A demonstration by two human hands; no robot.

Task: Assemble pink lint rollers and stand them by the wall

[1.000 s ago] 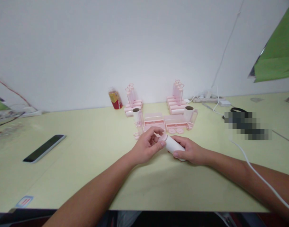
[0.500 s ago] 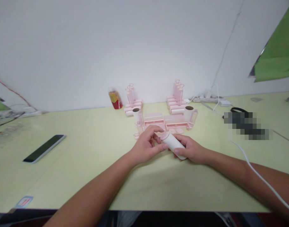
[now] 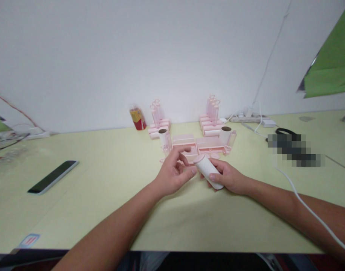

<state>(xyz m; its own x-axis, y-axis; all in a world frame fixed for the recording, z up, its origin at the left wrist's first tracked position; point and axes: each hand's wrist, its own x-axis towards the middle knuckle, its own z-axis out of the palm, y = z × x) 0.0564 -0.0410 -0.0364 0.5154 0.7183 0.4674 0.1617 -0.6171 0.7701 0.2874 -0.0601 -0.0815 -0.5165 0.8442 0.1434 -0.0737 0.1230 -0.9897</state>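
We're gripping the white roll (image 3: 206,170) in our right hand (image 3: 229,177), long axis slanting away and leftward, pink end (image 3: 200,159) kinda facing our left hand (image 3: 172,176), which we're holding loosely spread just beside it.

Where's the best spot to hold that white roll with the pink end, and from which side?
The white cylindrical roll is probably best held around its lower body, from the right, as the right hand does: it is straight-sided and slants up leftward, leaving its round pink end uncovered.
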